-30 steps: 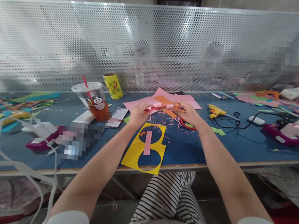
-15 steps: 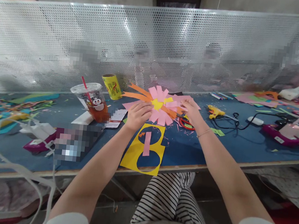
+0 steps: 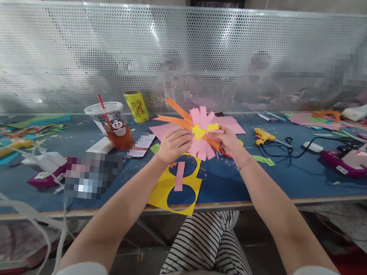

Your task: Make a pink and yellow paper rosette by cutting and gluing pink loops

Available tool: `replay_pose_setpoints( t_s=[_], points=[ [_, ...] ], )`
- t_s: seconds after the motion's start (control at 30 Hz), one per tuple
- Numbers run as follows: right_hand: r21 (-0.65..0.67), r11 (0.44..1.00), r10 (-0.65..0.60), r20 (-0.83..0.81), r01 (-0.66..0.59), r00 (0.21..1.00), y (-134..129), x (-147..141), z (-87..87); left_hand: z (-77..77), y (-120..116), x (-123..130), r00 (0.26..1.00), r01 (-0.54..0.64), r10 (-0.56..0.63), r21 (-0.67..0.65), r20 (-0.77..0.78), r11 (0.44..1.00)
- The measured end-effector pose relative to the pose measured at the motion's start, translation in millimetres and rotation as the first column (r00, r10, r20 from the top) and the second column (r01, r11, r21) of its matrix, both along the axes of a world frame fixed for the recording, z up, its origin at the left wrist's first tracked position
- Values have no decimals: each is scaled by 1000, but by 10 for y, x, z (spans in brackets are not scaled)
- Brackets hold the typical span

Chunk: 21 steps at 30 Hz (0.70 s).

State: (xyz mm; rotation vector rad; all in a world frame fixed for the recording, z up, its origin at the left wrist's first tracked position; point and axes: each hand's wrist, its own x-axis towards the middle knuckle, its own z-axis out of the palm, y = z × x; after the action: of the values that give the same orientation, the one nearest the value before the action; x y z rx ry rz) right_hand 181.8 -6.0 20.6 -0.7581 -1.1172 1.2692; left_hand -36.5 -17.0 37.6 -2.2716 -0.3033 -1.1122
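Note:
A paper flower (image 3: 198, 150) with pink strips around a yellow centre is held up over the blue table. Orange strips (image 3: 173, 120) stick out from its left side. My left hand (image 3: 176, 144) pinches the flower near its centre from the left. On the right, my right hand (image 3: 230, 141) grips a pink strip of the same flower, close to a small yellow piece. Below them lies a yellow sheet (image 3: 158, 191) with round cut-outs, a pink strip (image 3: 180, 176) across it. Pink paper (image 3: 234, 124) lies behind the flower.
On the left stand a cup (image 3: 117, 126) with a red straw and a yellow roll (image 3: 137, 106). A yellow glue gun (image 3: 264, 137) with a black cord lies right. Purple power strips (image 3: 341, 166) and paper scraps sit at both sides. A perforated metal screen (image 3: 130, 53) runs behind.
The flower has shifted slightly right and turned, its orange strips now angled higher. My left hand has moved right with it, and my right hand has come in closer to the centre.

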Motion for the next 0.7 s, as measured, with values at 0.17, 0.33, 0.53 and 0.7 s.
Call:
replay_pose_setpoints(
  t_s=[0.17, 0.33, 0.53, 0.7],
  points=[
    [-11, 1000, -16, 29, 16, 999, -14, 10, 11, 4, -4, 4, 1000, 4, -4, 23, 6, 1000],
    [-50, 999, 1, -18, -2, 1000, -78, 24, 83, 20, -2, -9, 999, 10, -10, -23, 34, 1000],
    [-76, 997, -12, -42, 9, 999, -126, -1, 127, 26, -8, -10, 1000, 3, -3, 35, 18, 999],
    [-90, 996, 6, -56, -11, 998, -100, 1, 95, -4, -26, 7, 999, 31, -30, 13, -22, 999]
  ],
)
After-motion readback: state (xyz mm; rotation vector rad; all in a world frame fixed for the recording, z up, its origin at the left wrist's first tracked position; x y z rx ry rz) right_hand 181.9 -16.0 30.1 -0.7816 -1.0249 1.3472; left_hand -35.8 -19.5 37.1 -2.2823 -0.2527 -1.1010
